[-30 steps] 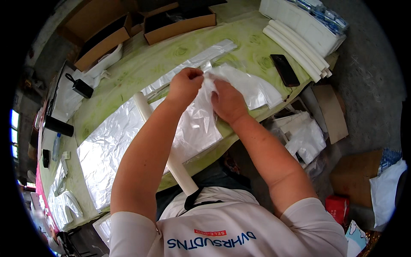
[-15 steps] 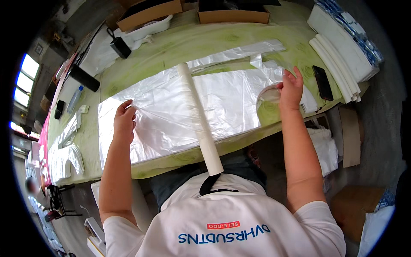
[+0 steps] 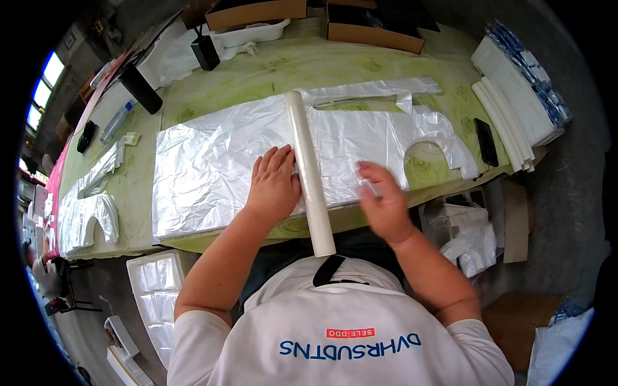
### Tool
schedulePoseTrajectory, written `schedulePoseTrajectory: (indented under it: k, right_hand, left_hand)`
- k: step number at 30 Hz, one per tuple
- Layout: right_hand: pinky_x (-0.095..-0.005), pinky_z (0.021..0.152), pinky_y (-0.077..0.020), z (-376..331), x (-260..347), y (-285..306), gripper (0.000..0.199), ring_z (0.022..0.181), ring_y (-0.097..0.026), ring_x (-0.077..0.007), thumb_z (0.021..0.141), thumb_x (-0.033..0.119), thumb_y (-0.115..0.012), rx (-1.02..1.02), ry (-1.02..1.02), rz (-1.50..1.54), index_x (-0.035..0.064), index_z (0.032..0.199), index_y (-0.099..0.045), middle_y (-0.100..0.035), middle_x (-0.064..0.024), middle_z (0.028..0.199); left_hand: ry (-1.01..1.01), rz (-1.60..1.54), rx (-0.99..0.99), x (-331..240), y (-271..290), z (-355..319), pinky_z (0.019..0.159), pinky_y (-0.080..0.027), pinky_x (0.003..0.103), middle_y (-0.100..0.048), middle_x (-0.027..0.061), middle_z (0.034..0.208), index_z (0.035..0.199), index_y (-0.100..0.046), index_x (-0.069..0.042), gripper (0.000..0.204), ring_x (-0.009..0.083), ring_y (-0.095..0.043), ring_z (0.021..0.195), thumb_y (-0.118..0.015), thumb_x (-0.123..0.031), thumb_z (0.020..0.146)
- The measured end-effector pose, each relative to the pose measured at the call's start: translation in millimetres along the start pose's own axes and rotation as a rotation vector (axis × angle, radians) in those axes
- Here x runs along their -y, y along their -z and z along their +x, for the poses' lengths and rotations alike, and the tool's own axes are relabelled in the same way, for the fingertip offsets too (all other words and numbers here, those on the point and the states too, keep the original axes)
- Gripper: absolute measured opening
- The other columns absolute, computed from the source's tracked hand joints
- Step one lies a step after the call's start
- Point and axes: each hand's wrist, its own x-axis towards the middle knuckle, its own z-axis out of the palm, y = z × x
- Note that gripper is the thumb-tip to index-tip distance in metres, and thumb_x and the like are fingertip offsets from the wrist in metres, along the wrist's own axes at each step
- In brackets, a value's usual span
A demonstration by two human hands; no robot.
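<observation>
A thin, shiny white plastic sheet [image 3: 219,161] is spread over the table, with strap-like strips and a curved cut-out at its right end. Across it lies a long cream-coloured tube [image 3: 308,180], its near end reaching past the table edge to my waist. My left hand [image 3: 273,183] rests palm down on the sheet, fingers stretched, touching or close to the tube's left side. To the right of the tube, my right hand [image 3: 386,202] hovers over the near part of the sheet. It is slightly blurred, with loose fingers apart and nothing visible in them.
A black phone [image 3: 486,143] and pale tubes [image 3: 505,122] lie at the right, beside a white box [image 3: 515,90]. Cardboard boxes [image 3: 373,35] stand at the back. Black cylinder [image 3: 140,89], bottle [image 3: 117,122] and another folded plastic piece [image 3: 90,222] are at the left.
Both hands have come inward from the sheet's two ends. My left hand now lies flat beside the tube; my right has left the cut-out end. The sheet looks flatter at the left.
</observation>
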Motion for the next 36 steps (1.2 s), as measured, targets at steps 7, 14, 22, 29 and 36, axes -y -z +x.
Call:
schedulePoseTrajectory:
  k: [7,14,22,29,36]
  right_hand:
    - [-0.0464,0.107,-0.0446,12,25,-49,0.033,0.125,-0.054,-0.0379,0.079,0.005,-0.072,0.345,0.224,-0.068,0.0085,0.112,-0.069,-0.066,-0.0108,0.125]
    - [-0.0459,0.105,-0.0456,16,30,-49,0.029,0.12,-0.057,-0.0372,0.081,0.004,-0.07,0.349,0.186,-0.089,0.0078,0.11,-0.069,-0.069,-0.0099,0.117]
    - [-0.0445,0.093,-0.0487,52,-1,-53,0.034,0.104,-0.06,-0.0349,0.079,0.002,-0.067,0.26,0.226,-0.427,0.0044,0.113,-0.068,-0.068,-0.0133,0.116]
    - [-0.0464,0.098,-0.0488,125,-29,-122,0.045,0.114,-0.059,-0.0369,0.084,0.013,-0.064,0.453,0.22,-0.646,0.0068,0.129,-0.062,-0.058,-0.0137,0.139]
    - [-0.0414,0.07,-0.0539,235,-108,-53,0.049,0.094,-0.065,-0.0244,0.094,0.031,-0.064,0.426,-0.758,-0.269,0.0033,0.132,-0.051,-0.063,-0.0169,0.117]
  left_hand:
    - [-0.037,0.048,0.093,10,7,1,0.118,-0.029,0.052,-0.043,0.0154,0.153,0.143,-0.05,-0.004,0.056,0.0362,-0.038,0.143,-0.06,-0.02,0.091]
    - [-0.291,-0.156,-0.098,-11,45,27,0.114,-0.034,0.053,-0.053,0.013,0.145,0.127,-0.064,-0.008,0.036,0.0361,-0.043,0.14,-0.063,-0.014,0.091]
    - [-0.261,-0.259,0.005,9,42,23,0.115,-0.034,0.055,-0.061,0.0114,0.137,0.113,-0.071,-0.005,0.025,0.0393,-0.042,0.142,-0.064,-0.017,0.092]
    - [-0.193,-0.288,0.03,32,53,-8,0.118,-0.035,0.047,-0.055,0.0109,0.146,0.127,-0.067,-0.008,0.041,0.0391,-0.038,0.145,-0.068,-0.022,0.088]
    - [-0.162,-0.343,0.028,30,53,-5,0.117,-0.036,0.047,-0.056,0.0107,0.145,0.126,-0.068,-0.009,0.041,0.0387,-0.04,0.144,-0.068,-0.018,0.086]
